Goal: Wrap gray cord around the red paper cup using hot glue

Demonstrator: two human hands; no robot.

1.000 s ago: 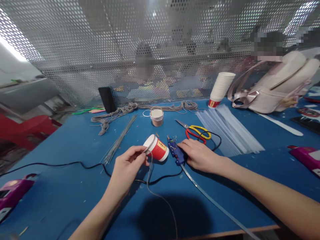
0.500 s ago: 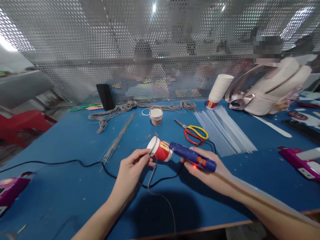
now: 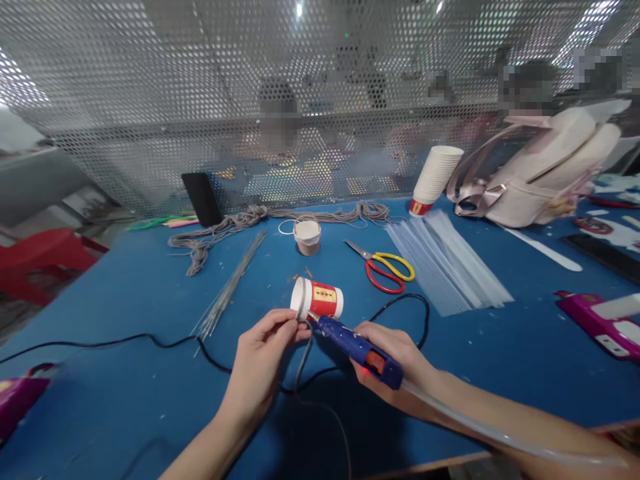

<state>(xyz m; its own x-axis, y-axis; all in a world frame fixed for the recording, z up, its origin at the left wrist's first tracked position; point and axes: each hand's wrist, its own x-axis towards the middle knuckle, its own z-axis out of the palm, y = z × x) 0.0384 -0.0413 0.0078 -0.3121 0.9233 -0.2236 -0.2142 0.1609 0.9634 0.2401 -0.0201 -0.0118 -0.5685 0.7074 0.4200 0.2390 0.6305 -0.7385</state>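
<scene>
My left hand pinches a red and white paper cup near its rim, with the cup tipped on its side. A grey cord runs along the cup's rim end and hangs down from my fingers. My right hand is wrapped round a blue hot glue gun, whose metal nozzle points at the cup beside the cord. I cannot tell whether the nozzle touches. A clear glue stick sticks out of the gun's back, and a small red light glows on the gun.
Beyond the cup stand a cord-wrapped cup and scissors. Glue sticks, stacked paper cups, a backpack and a purple power strip are on the right. Grey cord, thin wires and a phone lie left.
The glue gun has moved left and down, its nozzle going from the cup's far side to near the rim by my left fingers. The cup has turned slightly, showing its yellow label.
</scene>
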